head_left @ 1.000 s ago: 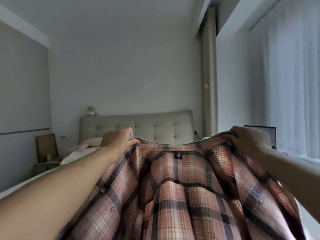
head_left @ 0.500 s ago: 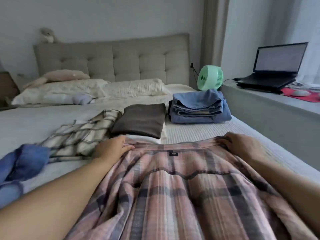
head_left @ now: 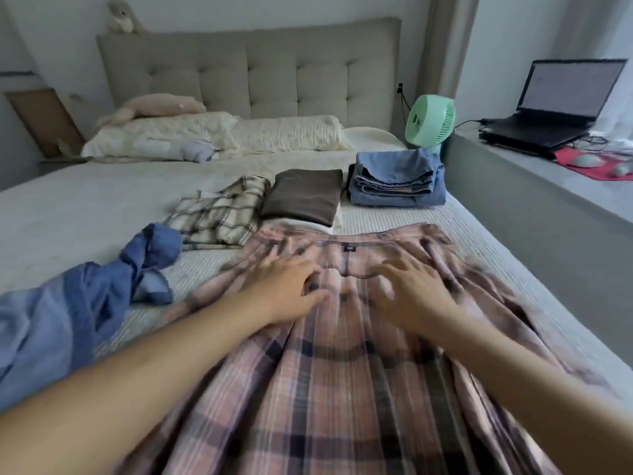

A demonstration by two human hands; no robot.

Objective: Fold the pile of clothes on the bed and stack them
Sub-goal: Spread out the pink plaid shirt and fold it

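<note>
Spreading of the pink plaid shirt (head_left: 342, 371) on the bed (head_left: 85, 200) is shown, collar end away from the viewer and the small dark label visible just below the collar. A second ago the shirt was held up in the air, pinched at the shoulders by both hands; half a second ago it was being lowered with the collar corners still held. It has now been released and lies on the bed. The left hand (head_left: 291, 289) and the right hand (head_left: 414, 296) are seen on the upper back panel, just below the collar, one to each side of the label. No grip is kept by either hand: the fingers are spread and roughly straight, and nothing is pinched, although heavy motion blur hides the exact finger positions. The blur suggests that the cloth is being smoothed.

The change is judged to mark the passage from laying out to flattening, after which the sleeves and sides can be folded in. Beyond the collar, finished work is seen: a folded dark brown garment (head_left: 303, 195) on a pale one, a folded stack of blue denim (head_left: 397, 183) to its right, and a cream checked garment (head_left: 219, 214) to its left. A crumpled blue shirt (head_left: 85, 303) remains unfolded at the left, so the task is judged only partly complete.
</note>
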